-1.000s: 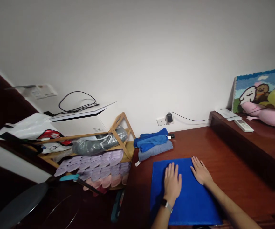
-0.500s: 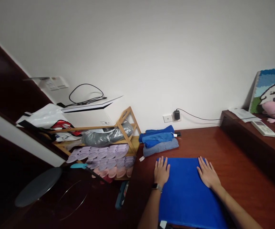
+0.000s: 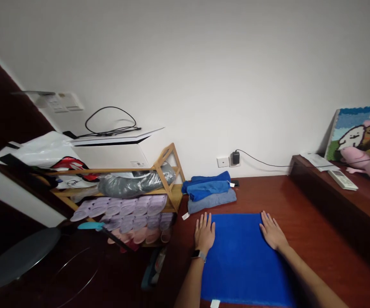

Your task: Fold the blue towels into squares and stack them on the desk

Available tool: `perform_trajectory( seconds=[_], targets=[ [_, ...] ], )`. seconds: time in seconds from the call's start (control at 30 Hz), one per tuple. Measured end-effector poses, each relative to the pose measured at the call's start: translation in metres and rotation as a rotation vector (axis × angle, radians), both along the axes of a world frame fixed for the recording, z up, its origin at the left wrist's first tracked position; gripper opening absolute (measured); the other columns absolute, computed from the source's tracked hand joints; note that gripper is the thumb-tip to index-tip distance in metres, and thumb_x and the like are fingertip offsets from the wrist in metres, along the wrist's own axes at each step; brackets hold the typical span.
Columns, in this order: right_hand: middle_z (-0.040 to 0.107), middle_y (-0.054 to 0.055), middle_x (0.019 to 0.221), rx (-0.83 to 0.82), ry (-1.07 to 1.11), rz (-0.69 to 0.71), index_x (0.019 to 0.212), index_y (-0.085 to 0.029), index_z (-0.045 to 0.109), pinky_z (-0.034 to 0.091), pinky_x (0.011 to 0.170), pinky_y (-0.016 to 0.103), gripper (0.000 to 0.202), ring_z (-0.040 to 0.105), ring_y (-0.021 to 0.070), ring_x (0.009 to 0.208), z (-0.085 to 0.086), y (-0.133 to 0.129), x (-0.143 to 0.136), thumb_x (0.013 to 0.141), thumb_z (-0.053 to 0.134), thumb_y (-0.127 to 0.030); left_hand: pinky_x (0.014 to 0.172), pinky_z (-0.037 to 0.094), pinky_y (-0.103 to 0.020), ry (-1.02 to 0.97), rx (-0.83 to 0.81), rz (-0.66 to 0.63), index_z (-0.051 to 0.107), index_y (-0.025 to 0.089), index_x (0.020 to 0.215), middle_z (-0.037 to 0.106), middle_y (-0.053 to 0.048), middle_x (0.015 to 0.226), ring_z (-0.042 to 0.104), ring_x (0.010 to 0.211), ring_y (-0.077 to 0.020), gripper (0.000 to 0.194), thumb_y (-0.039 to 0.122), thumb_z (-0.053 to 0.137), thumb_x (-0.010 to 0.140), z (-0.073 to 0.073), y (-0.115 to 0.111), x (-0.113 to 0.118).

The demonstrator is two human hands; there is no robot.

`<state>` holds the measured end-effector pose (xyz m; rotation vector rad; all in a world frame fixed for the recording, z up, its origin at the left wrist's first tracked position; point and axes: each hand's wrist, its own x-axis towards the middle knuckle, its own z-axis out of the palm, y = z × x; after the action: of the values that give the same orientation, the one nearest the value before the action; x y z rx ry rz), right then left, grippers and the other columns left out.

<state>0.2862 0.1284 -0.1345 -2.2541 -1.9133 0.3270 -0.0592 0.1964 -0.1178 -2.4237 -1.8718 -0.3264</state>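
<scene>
A bright blue towel (image 3: 241,256) lies spread flat on the dark red wooden surface (image 3: 300,214) in front of me. My left hand (image 3: 204,233) rests flat, fingers apart, on the towel's far left corner, a watch on its wrist. Flat on the far right corner lies my right hand (image 3: 272,233), fingers spread too. Neither hand holds anything. Just beyond the towel sits a stack of folded towels (image 3: 208,192), two blue on top of a grey-blue one.
A bamboo rack (image 3: 168,171) at left holds rows of pale purple and pink slippers (image 3: 130,214), a grey bundle and a white box. A charger (image 3: 235,157) is plugged into the wall. A raised ledge (image 3: 338,201) at right carries a remote, papers, plush toys.
My left hand slid left across the towel, from its middle to its far left corner. The right hand stayed at the far right corner. The view shifted slightly.
</scene>
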Motion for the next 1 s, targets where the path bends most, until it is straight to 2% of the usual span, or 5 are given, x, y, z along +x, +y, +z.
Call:
perform_trajectory(
  seconds=[0.2,0.4,0.5,0.8,1.0],
  targets=[
    [0.020,0.008,0.173,0.049,-0.002,0.024,0.166,-0.008,0.019,0.012,0.131,0.042,0.074,0.012,0.0217,0.161,-0.003,0.009,-0.003,0.104,0.012,-0.048,0.127,0.028,-0.053,0.003,0.056,0.019,0.041,0.017,0.160,0.041,-0.012,0.165,0.032,0.155,-0.0287,0.057,0.033,0.027,0.107,0.017,0.000,0.011],
    [0.020,0.009,0.173,0.060,0.023,0.039,0.166,-0.008,0.019,0.012,0.131,0.043,0.074,0.012,0.0213,0.161,-0.007,0.008,0.001,0.104,0.012,-0.047,0.129,0.027,-0.047,-0.101,-0.005,-0.426,0.031,0.024,0.164,0.034,-0.005,0.169,0.028,0.157,-0.0223,0.057,0.042,0.024,0.110,0.014,-0.034,0.140],
    [0.022,0.008,0.173,0.066,0.024,0.047,0.166,-0.011,0.020,0.012,0.131,0.045,0.072,0.013,0.0215,0.161,-0.010,0.008,0.003,0.104,0.013,-0.046,0.130,0.026,-0.045,-0.129,-0.075,-0.427,0.033,0.024,0.163,0.036,-0.005,0.168,0.028,0.157,-0.0213,0.058,0.045,0.023,0.110,0.003,-0.046,0.174],
    [0.022,0.008,0.173,0.068,0.020,0.036,0.167,-0.012,0.019,0.013,0.131,0.045,0.073,0.014,0.0223,0.161,-0.009,0.008,0.000,0.104,0.012,-0.048,0.126,0.030,-0.050,-0.024,-0.049,-0.083,0.032,0.021,0.163,0.034,-0.009,0.169,0.029,0.157,-0.0257,0.059,0.044,0.026,0.109,0.005,-0.014,0.013],
    [0.022,0.008,0.173,0.047,-0.018,0.001,0.166,-0.013,0.022,0.014,0.130,0.047,0.073,0.016,0.0238,0.160,-0.002,0.002,-0.004,0.103,0.015,-0.048,0.126,0.032,-0.047,-0.001,-0.004,-0.063,0.033,0.019,0.163,0.036,-0.010,0.168,0.029,0.157,-0.0255,0.059,0.040,0.029,0.108,0.000,-0.014,0.004]
  ],
)
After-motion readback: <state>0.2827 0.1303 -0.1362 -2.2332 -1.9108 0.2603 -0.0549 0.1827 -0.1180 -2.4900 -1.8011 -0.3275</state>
